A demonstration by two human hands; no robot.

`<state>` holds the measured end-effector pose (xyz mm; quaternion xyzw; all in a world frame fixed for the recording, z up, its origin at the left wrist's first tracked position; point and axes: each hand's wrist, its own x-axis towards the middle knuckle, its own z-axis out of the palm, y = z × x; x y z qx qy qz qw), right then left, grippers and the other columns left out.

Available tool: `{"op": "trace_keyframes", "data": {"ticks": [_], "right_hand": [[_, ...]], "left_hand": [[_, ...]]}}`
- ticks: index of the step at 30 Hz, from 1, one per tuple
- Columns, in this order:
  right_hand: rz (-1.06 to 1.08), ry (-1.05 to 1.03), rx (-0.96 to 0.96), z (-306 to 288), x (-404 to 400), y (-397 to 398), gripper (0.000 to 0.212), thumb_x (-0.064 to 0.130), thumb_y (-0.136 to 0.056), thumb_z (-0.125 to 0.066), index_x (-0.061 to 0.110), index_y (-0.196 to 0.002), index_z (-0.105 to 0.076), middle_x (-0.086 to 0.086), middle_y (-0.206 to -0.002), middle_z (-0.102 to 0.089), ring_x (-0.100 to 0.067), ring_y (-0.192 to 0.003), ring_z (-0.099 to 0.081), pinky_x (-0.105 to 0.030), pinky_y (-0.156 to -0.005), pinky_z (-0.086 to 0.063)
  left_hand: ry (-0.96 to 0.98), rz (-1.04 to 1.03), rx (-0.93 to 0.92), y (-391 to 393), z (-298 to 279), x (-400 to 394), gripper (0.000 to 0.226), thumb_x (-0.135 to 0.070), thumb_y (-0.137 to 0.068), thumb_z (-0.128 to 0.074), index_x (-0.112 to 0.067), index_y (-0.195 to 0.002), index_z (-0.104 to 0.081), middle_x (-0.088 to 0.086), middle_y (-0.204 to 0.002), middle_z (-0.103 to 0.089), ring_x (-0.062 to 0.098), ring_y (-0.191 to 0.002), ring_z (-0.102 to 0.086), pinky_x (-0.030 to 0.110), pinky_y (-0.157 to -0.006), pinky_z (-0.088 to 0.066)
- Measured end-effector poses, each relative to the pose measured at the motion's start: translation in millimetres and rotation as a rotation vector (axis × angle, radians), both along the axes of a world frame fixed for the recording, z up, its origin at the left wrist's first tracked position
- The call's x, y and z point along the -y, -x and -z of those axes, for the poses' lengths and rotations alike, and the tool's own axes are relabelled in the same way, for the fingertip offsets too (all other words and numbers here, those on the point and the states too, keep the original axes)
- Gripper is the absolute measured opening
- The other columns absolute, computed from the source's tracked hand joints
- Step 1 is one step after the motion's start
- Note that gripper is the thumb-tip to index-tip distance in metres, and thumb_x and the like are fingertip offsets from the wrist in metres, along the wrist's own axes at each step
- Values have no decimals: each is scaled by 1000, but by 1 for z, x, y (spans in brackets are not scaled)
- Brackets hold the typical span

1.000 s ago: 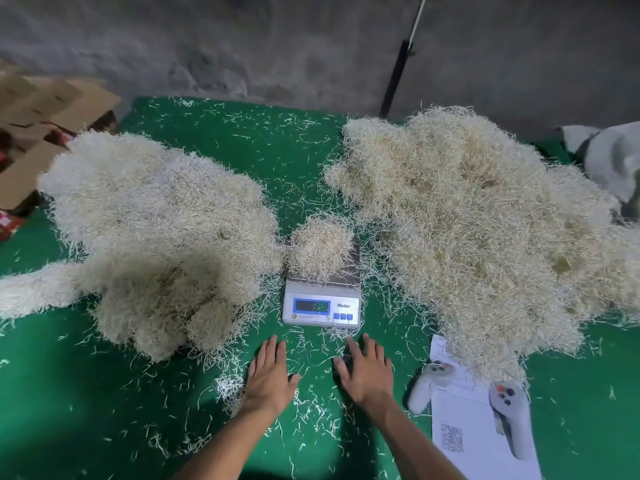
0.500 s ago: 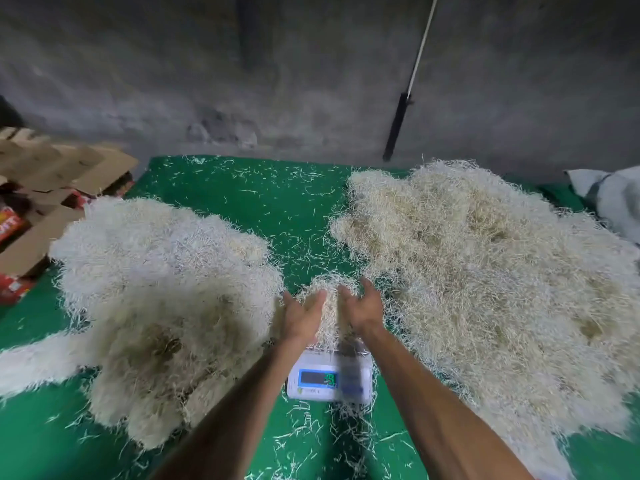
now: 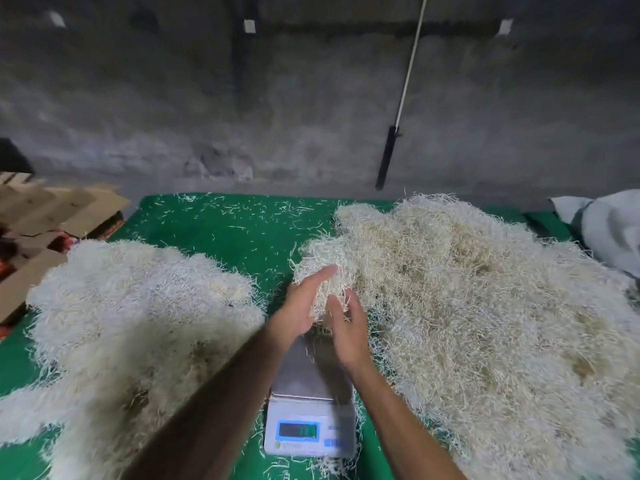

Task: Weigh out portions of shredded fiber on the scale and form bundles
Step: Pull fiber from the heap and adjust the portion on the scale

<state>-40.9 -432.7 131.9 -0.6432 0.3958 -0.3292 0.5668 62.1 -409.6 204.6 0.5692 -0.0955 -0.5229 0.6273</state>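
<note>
A small clump of pale shredded fiber (image 3: 323, 261) is held just above the far end of the scale's steel platform (image 3: 311, 370). My left hand (image 3: 301, 306) presses it from the left with straight fingers. My right hand (image 3: 346, 329) presses it from the right, fingers also extended. The white digital scale (image 3: 310, 433) sits on the green table (image 3: 239, 226) between my forearms, its blue display lit with a blurred reading. The platform under my hands looks bare apart from a few strands.
A big loose fiber heap (image 3: 485, 313) fills the right side. A whiter fiber pile (image 3: 138, 323) lies on the left. Cardboard boxes (image 3: 52, 216) sit off the table's left edge, a grey sack (image 3: 606, 226) at far right, a concrete wall behind.
My hands left the table in front of the scale, closed in on the clump on the platform, and have raised it off the platform toward the far edge. The camera tilted up.
</note>
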Motion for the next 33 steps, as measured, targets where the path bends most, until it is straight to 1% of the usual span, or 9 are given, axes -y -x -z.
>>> {"op": "trace_keyframes", "data": {"ticks": [4, 6, 9, 13, 16, 19, 26, 29, 33], "right_hand": [[115, 178, -50, -26, 14, 11, 73, 88, -86, -43, 56, -149, -23, 29, -139, -47, 10, -122, -51, -26, -96, -42], [130, 230, -78, -44, 29, 15, 80, 86, -90, -32, 41, -155, -23, 6, -133, -60, 9, -108, -60, -22, -88, -50], [199, 239, -44, -73, 50, 11, 68, 68, -103, -23, 14, -135, -50, 2, -72, -62, 6, -53, -55, -22, -54, -47], [375, -44, 276, -79, 57, 10, 39, 50, -108, -35, 20, -102, -59, 4, -103, -62, -10, -81, -60, -27, -81, -55], [451, -275, 241, -32, 47, 28, 40, 12, -108, -43, 23, -145, -53, 5, -146, -54, -9, -77, -65, -18, -69, -54], [482, -483, 121, 24, 32, 50, 64, -12, -101, -39, 21, -155, -41, -1, -159, -43, -7, -48, -37, -17, -40, -34], [303, -655, 393, -15, 56, 48, 21, 21, -109, -48, 7, -102, -62, -14, -91, -63, -18, -70, -68, -36, -71, -62], [188, -424, 432, -67, 80, 38, 25, 28, -105, -56, 4, -99, -60, -13, -88, -66, -6, -80, -65, -36, -82, -59], [80, -299, 413, -84, 82, 43, 14, 23, -95, -72, 14, -107, -70, 1, -73, -66, -9, -54, -49, -24, -52, -46]], "left_hand": [[51, -82, 116, -5, -27, 37, 117, -65, -53, -87, -32, -154, -37, -1, -166, -16, 26, -151, -20, 57, -121, -19], [78, -2, 135, -1, -32, 43, 96, -54, -67, -83, -31, -151, -41, 0, -166, -19, 25, -150, -23, 53, -121, -20], [80, 97, 62, 18, -28, 47, 82, -51, -70, -77, -27, -144, -51, 4, -160, -35, 27, -146, -34, 52, -120, -27], [155, -56, -72, 25, -53, 54, 73, -46, -88, -67, -17, -150, -42, 4, -153, -42, 34, -143, -40, 43, -114, -34], [234, -130, -54, 0, -99, 70, 76, -43, -92, -63, -16, -156, -32, 14, -160, -34, 34, -145, -37, 45, -120, -29], [226, -123, 133, -11, -143, 79, 91, -48, -88, -66, -21, -161, -18, 10, -166, -21, 31, -150, -25, 51, -123, -22], [-27, 248, 497, 13, -95, 64, 129, -79, -61, -76, -33, -161, -9, -1, -168, -1, 26, -154, -10, 55, -123, -16], [-36, 410, 243, 28, -29, 39, 100, -65, -77, -75, -26, -157, -29, 10, -165, -22, 32, -149, -29, 56, -121, -24], [147, 115, -271, 34, 5, 24, 56, -36, -77, -82, -9, -124, -68, 21, -130, -65, 32, -107, -64, 43, -101, -49]]}}
